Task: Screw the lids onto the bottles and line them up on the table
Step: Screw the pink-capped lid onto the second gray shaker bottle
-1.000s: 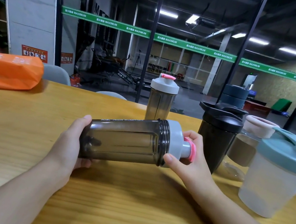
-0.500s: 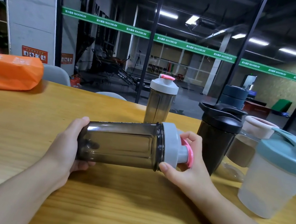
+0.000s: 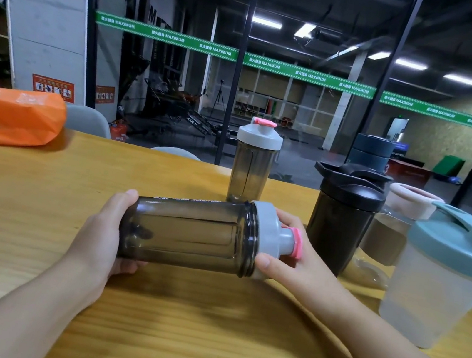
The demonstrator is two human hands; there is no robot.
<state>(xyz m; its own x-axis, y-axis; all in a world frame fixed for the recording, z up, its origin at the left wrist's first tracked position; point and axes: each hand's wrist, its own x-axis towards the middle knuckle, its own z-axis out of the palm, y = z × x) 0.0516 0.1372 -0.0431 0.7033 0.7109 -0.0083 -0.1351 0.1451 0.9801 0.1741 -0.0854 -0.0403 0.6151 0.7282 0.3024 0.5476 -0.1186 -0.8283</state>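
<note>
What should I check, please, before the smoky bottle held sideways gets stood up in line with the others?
1. Left hand grips the base of the smoky bottle: ok.
2. Right hand holds the grey lid: ok.
3. Lid fully screwed down: cannot tell; it sits on the neck, but how tight it is does not show.
4. Pink cap closed on the spout: ok, it looks seated.
5. Bare wooden table beside the upright smoky bottle for standing it: ok.
6. Black shaker close behind the right hand, may get knocked: not ok.
</note>
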